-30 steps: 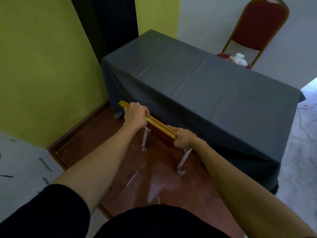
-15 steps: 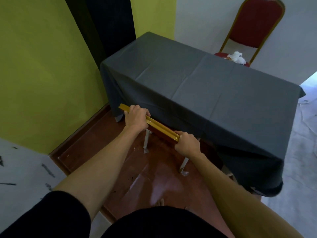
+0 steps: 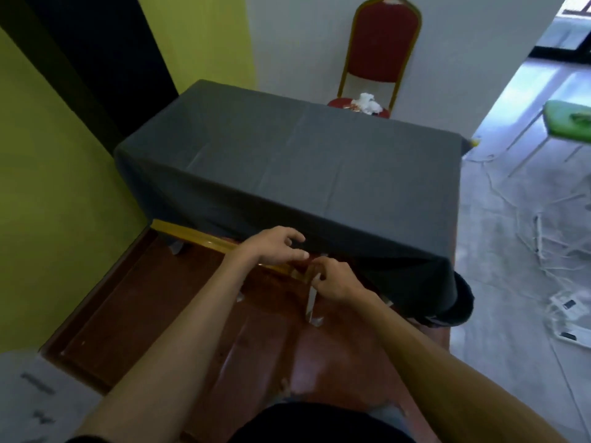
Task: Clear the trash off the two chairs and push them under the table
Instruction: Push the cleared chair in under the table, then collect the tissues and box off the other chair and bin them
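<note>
The near chair is tucked under the grey-clothed table (image 3: 319, 174); only its gold top rail (image 3: 192, 239) and metal legs (image 3: 311, 302) show below the cloth's edge. My left hand (image 3: 275, 251) hovers just over the rail with fingers apart, holding nothing. My right hand (image 3: 334, 279) is beside the rail's right end with fingers curled; whether it grips the rail is unclear. Behind the table stands a red chair with a gold frame (image 3: 380, 46). White crumpled trash (image 3: 367, 103) lies on its seat.
A yellow-green wall (image 3: 48, 187) runs close along the left. The floor under me is a brown glossy step (image 3: 160, 314). To the right are a green stool (image 3: 566, 119) and white papers and wires on the grey floor (image 3: 569, 311).
The chair rail has gone further under the cloth. My left hand has lifted off the rail and opened; my right hand has loosened at the rail's end. The view has shifted left and back.
</note>
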